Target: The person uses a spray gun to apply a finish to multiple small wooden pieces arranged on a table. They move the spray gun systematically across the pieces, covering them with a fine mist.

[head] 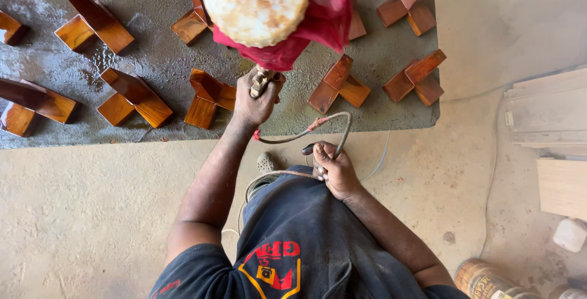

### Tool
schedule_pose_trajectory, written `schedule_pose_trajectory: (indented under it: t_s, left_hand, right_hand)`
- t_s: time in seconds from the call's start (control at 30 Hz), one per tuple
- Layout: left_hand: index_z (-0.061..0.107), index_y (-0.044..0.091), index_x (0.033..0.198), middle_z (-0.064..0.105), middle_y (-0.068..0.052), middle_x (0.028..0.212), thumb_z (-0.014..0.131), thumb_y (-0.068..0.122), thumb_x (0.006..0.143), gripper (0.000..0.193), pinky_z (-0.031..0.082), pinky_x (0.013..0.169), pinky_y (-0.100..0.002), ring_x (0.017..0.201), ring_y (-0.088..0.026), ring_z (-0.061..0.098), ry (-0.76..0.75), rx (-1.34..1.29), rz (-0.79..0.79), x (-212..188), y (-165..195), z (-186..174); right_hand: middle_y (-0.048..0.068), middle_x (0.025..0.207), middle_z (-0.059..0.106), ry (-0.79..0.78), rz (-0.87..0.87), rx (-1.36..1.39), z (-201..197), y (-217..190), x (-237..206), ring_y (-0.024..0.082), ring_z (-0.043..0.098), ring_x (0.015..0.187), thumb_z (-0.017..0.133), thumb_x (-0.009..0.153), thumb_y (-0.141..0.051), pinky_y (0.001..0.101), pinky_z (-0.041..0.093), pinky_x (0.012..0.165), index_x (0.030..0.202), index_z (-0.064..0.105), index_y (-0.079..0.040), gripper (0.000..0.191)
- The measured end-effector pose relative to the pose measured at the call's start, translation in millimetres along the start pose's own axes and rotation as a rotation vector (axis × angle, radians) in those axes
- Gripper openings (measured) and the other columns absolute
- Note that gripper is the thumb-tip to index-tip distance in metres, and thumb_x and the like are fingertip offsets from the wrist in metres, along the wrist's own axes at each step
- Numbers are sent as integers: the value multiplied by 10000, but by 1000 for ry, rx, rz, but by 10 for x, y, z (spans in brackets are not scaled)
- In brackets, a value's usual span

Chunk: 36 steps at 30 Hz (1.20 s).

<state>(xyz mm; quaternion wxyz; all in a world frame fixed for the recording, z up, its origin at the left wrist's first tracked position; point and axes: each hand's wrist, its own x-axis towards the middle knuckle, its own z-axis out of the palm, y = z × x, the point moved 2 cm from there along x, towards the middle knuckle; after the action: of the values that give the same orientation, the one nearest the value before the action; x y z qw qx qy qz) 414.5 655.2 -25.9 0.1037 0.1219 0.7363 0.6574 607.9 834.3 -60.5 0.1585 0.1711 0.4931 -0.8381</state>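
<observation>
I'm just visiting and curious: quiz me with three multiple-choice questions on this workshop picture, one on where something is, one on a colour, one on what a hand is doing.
1. Where do the wooden pieces lie?
A. on a grey mat
B. on a shelf
C. in a box

2. What colour is the cloth round the spray gun's cup?
A. blue
B. red
C. green

3. What is the right hand doing?
A. resting open on the floor
B. holding a brush
C. gripping the hose

Answers:
1. A: the glossy brown pieces sit spread over the grey mat on the floor.
2. B: red cloth is wrapped under the pale cup, above the left hand that grips the spray gun.
3. C: its fingers are closed round the hose, which loops up toward the gun.
</observation>
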Motion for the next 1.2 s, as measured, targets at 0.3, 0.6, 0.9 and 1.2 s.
schedule_pose_trajectory:
  t_s: [0.3, 0.6, 0.9, 1.2]
  left_hand:
    - [645, 27, 1026, 649, -111, 730, 643, 183, 949, 174, 549, 628, -343, 611, -193, 645, 66, 302, 129, -337, 329, 494]
    - [668, 1, 945, 683, -114, 717, 657, 206, 943, 206, 563, 590, -329, 599, -167, 675, 124, 304, -152, -575, 443, 1665]
    - [696, 15, 1054, 727, -106, 744, 688, 248, 925, 267, 572, 595, -355, 637, -158, 714, 309, 455, -138, -727, 678, 2304]
    - [696, 2, 969, 716, -122, 742, 657, 225, 944, 227, 565, 560, -361, 587, -184, 708, 307, 382, -292, -840, 829, 2552]
  right_hand:
    - [-79, 666, 421, -82, 65, -64, -479, -354, -188, 30, 381, 553, 560, 1049, -321, 228, 322, 512, 1086, 666, -27, 314]
    - [-68, 685, 454, -238, 82, -116, -1480, -695, -630, 25, 387, 560, 594, 1044, -310, 220, 335, 521, 1082, 688, -59, 272]
    - [-85, 695, 457, -376, 111, -151, -2059, -861, -975, 31, 408, 578, 608, 1057, -314, 225, 362, 545, 973, 656, -93, 241]
    - [-94, 671, 429, -404, 179, -91, -2316, -884, -1159, 30, 379, 548, 597, 1027, -308, 231, 359, 525, 1007, 679, -121, 205]
